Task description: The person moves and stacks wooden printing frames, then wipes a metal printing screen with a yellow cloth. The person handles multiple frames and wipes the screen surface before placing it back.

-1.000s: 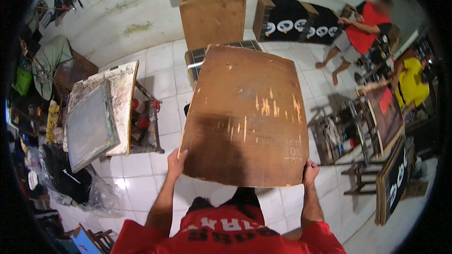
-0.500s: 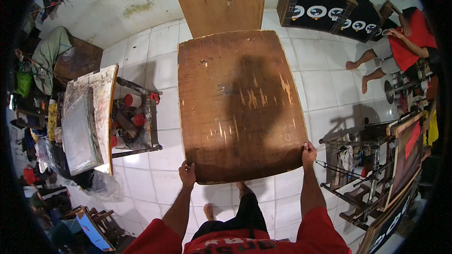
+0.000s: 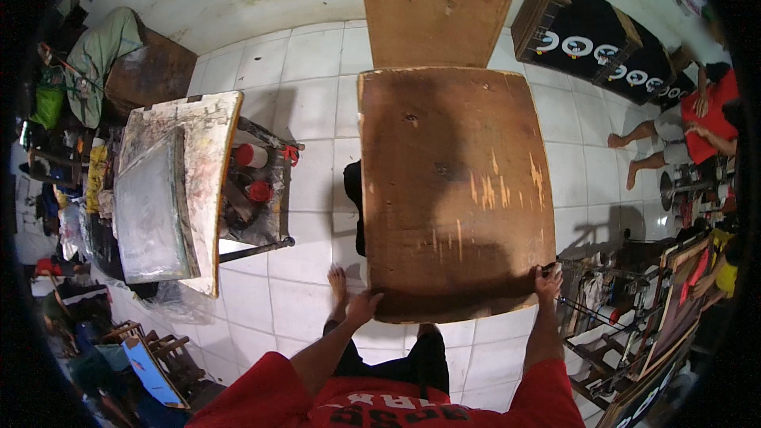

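In front of me is a large brown wooden board (image 3: pixel 444 150), scuffed, with pale scratches where the surface has chipped away. My left hand (image 3: pixel 364 306) is closed on its near left corner. At the near right corner my right hand (image 3: pixel 548 282) grips the edge, with the fingers partly hidden by the board. A black thing (image 3: pixel 353 206) sticks out from under the left edge; most of it is covered, so I cannot make out what it is.
A second wooden panel (image 3: pixel 441 12) leans against the far wall. To the left stands a paint-stained slanted board (image 3: pixel 210 190) with a framed screen (image 3: pixel 151 206). Black printed panels (image 3: pixel 583 43) stand far right, near a seated person (image 3: pixel 705 123). A metal-framed rack (image 3: pixel 610 309) is close on my right.
The board and both hands now sit farther right in the picture, and the surroundings have shifted right too. The black thing has come into view beside the board's left edge.
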Motion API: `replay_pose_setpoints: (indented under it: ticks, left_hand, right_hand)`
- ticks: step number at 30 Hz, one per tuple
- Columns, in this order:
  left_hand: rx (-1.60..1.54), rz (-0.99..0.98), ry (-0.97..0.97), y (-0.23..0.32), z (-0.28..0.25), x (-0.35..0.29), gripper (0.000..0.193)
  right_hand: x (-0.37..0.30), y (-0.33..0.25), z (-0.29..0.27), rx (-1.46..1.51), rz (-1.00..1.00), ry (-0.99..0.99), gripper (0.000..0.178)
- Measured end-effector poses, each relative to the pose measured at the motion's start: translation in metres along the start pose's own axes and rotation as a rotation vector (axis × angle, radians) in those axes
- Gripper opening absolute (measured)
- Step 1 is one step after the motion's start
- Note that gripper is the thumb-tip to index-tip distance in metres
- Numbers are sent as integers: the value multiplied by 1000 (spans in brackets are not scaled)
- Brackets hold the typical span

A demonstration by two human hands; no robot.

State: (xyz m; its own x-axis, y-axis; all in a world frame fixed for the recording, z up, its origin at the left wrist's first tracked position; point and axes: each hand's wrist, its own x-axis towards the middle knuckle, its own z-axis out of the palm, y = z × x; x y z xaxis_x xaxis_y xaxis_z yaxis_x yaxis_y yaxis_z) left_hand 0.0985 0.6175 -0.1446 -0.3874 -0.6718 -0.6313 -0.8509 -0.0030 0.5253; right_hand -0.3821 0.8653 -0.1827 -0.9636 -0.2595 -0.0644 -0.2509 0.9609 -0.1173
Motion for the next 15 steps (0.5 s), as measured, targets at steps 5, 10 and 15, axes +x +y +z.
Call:
replay_pose_setpoints:
  ticks: [5, 10, 15]
  left_hand:
    - [63, 133, -339, -29, -62, 15, 63]
    - [135, 328, -343, -70, -208, 46, 41]
    - [-27, 245, 89, -61, -355, 82, 30]
  right_hand:
    - [-75, -157, 41, 271, -402, 34, 85]
    - [-105, -336, 65, 384, -343, -394, 102]
    - [-115, -406, 48, 100, -291, -812, 104]
